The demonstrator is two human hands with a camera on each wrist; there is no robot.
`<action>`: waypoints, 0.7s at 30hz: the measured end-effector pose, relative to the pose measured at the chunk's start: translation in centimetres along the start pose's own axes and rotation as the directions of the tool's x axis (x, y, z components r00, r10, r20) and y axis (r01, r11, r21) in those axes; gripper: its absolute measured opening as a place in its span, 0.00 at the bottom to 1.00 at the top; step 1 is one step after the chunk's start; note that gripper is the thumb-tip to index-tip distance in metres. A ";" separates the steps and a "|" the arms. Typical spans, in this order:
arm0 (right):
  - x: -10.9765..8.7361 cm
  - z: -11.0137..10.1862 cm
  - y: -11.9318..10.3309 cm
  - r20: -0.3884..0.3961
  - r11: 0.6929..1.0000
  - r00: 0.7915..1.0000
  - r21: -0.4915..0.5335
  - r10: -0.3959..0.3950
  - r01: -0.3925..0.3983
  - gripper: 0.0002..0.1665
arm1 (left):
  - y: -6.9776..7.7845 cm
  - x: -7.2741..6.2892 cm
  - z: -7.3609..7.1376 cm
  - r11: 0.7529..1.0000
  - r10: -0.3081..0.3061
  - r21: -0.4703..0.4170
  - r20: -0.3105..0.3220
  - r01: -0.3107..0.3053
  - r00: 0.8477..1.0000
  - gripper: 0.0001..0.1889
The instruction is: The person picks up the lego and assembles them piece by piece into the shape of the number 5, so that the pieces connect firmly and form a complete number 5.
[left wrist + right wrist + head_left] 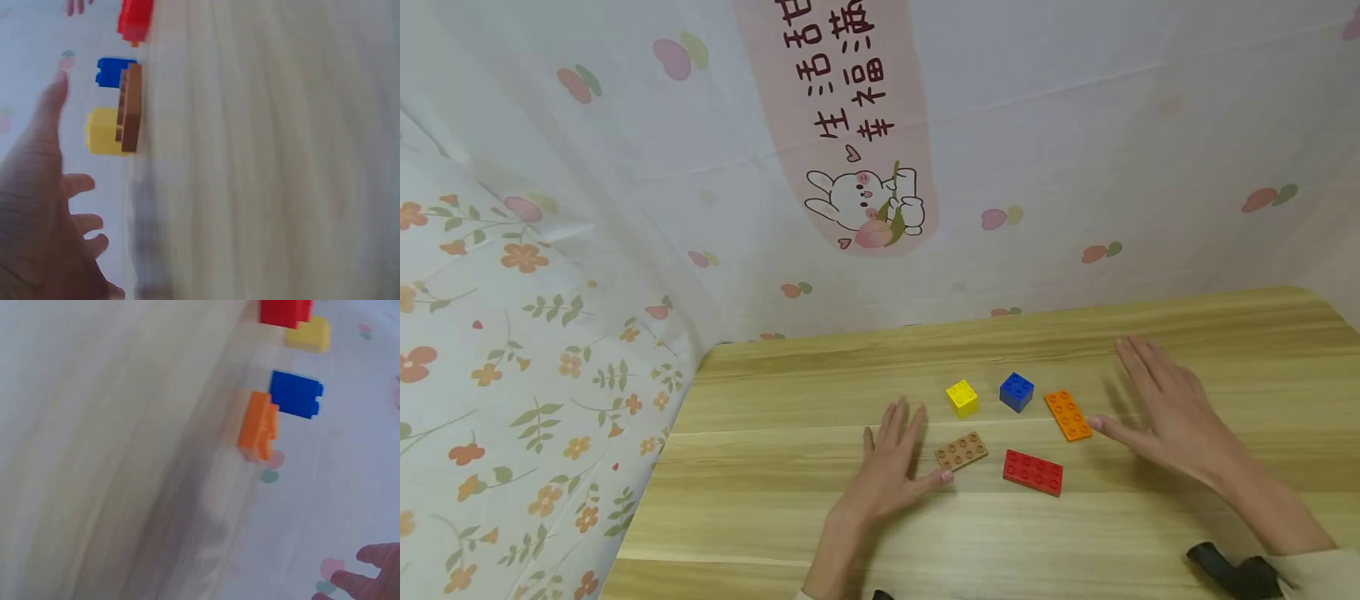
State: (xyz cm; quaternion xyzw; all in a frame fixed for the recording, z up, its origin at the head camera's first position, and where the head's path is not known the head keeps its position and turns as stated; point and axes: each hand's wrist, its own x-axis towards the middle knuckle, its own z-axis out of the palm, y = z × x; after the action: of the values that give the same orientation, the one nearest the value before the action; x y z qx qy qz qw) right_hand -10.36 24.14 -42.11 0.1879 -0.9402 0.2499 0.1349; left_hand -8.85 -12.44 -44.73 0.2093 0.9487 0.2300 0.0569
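My left hand is held with spread fingers beside a tan toy brick, its thumb tip at the brick's near edge in the head view; whether they touch I cannot tell. The left wrist view shows the hand apart from the tan brick. My right hand is spread to the right of an orange brick, the thumb pointing at it. Between the hands lies a red brick. Farther back sit a small yellow brick and a small blue brick. Neither hand holds anything.
The bricks lie on a wood-grain table. A white printed cloth hangs behind its back edge, and a flowered cloth hangs on the left. A dark strap shows near the right sleeve.
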 end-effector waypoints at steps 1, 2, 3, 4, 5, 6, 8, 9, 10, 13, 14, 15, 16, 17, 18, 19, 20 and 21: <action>0.1 0.0 -0.2 -0.007 1.000 1.000 0.030 0.002 -0.002 0.60 | 0.0 0.0 0.1 1.000 -0.002 -0.007 -0.001 0.002 1.000 0.49; 0.1 0.1 -0.4 -0.009 0.998 1.000 0.066 0.007 -0.007 0.60 | 0.1 -0.1 0.3 1.000 -0.003 -0.014 -0.004 0.003 1.000 0.48; 0.2 0.1 -0.6 -0.008 0.995 1.000 0.102 0.008 -0.007 0.59 | 0.1 -0.1 0.4 1.000 -0.004 -0.017 -0.009 0.004 1.000 0.48; 0.2 0.2 -0.8 -0.004 0.990 1.000 0.138 0.018 -0.018 0.59 | 0.1 -0.2 0.6 1.000 -0.005 -0.022 -0.017 0.004 1.000 0.48; 0.2 0.3 -1.1 0.006 0.985 0.999 0.171 0.033 -0.034 0.58 | 0.1 -0.2 0.8 0.999 -0.004 -0.033 -0.027 0.003 1.000 0.47; 0.2 0.4 -1.4 0.017 0.978 0.999 0.203 0.050 -0.052 0.58 | 0.2 -0.2 0.9 0.999 -0.004 -0.048 -0.040 0.002 0.999 0.46; 0.3 0.6 -1.9 0.045 0.964 0.996 0.250 0.078 -0.087 0.56 | 0.2 -0.2 1.2 0.996 -0.007 -0.088 -0.068 0.001 0.998 0.45; 0.4 0.6 -2.2 0.056 0.959 0.994 0.264 0.091 -0.103 0.55 | 0.2 -0.2 1.3 0.993 -0.011 -0.120 -0.081 0.001 0.997 0.44; 0.4 0.7 -2.3 0.067 0.954 0.992 0.275 0.103 -0.118 0.55 | 0.2 -0.3 1.5 0.987 -0.019 -0.163 -0.091 0.004 0.996 0.42; 0.7 0.7 -2.7 0.080 0.942 0.990 0.307 0.120 -0.139 0.53 | 0.2 -0.3 1.9 0.950 -0.074 -0.310 -0.122 0.033 0.990 0.36; 0.8 0.7 -2.8 0.078 0.936 0.989 0.320 0.125 -0.143 0.53 | 0.2 -0.3 2.1 0.933 -0.091 -0.358 -0.138 0.035 0.986 0.33; 0.8 0.7 -2.8 0.075 0.931 0.989 0.334 0.128 -0.146 0.52 | 0.2 -0.3 2.2 0.915 -0.105 -0.401 -0.156 0.034 0.982 0.31; 0.9 0.7 -2.9 0.069 0.926 0.989 0.349 0.129 -0.145 0.52 | 0.2 -0.3 2.3 0.901 -0.119 -0.433 -0.177 0.031 0.977 0.29; 1.0 0.7 -2.9 0.061 0.919 0.989 0.366 0.131 -0.144 0.51 | 0.1 -0.2 2.4 0.890 -0.127 -0.455 -0.200 0.023 0.972 0.27; 1.0 0.7 -3.0 0.053 0.914 0.990 0.381 0.131 -0.142 0.50 | 0.1 -0.2 2.5 0.882 -0.130 -0.472 -0.224 0.009 0.966 0.26; 1.1 0.7 -3.0 0.045 0.909 0.990 0.393 0.135 -0.142 0.50 | 0.1 -0.2 2.6 0.874 -0.128 -0.486 -0.245 -0.008 0.961 0.25; 1.2 0.7 -3.1 0.041 0.903 0.990 0.406 0.136 -0.141 0.50 | 0.0 -0.1 2.7 0.867 -0.128 -0.498 -0.262 -0.021 0.957 0.25; 1.3 0.7 -3.1 0.040 0.898 0.990 0.416 0.139 -0.143 0.50 | 0.0 0.0 2.7 0.859 -0.129 -0.512 -0.274 -0.031 0.953 0.25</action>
State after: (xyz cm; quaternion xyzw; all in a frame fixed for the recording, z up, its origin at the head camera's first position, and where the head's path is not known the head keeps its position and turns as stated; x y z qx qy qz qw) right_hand -10.31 20.89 -40.95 0.1451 -0.8766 0.4536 0.0689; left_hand -8.25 -11.30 -47.14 0.1251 0.8564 0.5001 -0.0276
